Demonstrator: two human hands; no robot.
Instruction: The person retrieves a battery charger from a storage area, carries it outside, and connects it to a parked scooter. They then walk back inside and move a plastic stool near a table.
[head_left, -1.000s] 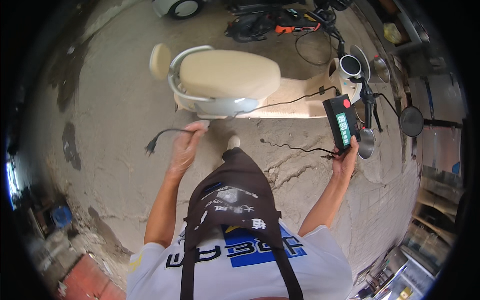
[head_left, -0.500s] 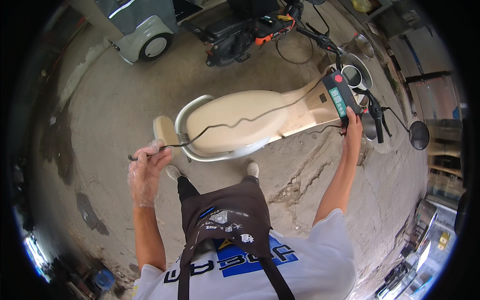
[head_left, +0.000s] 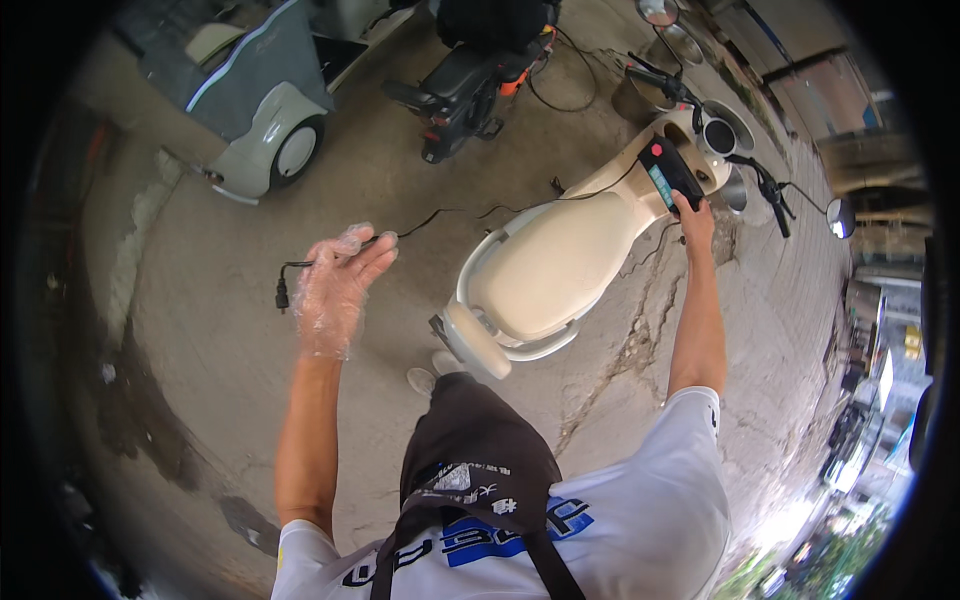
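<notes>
My left hand (head_left: 336, 295), in a clear plastic glove, holds a thin black power cable (head_left: 432, 216) between its fingers. The cable's plug (head_left: 282, 294) dangles to the left of the hand. From there the cord runs right, past the seat of a cream electric scooter (head_left: 555, 265), towards a black charger (head_left: 668, 172). That charger, a flat box with a red hexagon and a teal label, is gripped at its near end by my bare right hand (head_left: 695, 214), over the scooter's footboard. Another dark cord hangs below the right hand.
A black electric bike (head_left: 465, 85) with orange parts stands beyond the scooter. At the far left is a grey covered vehicle (head_left: 262, 130) with a white-hubbed wheel. Metal buckets (head_left: 640, 100) sit behind the scooter's handlebars (head_left: 768, 190). The concrete floor (head_left: 630, 340) is cracked.
My left hand has risen and moved right with the cable, and the plug now hangs down. The view has turned, so the scooter appears slanted and further right. My right hand still holds the charger.
</notes>
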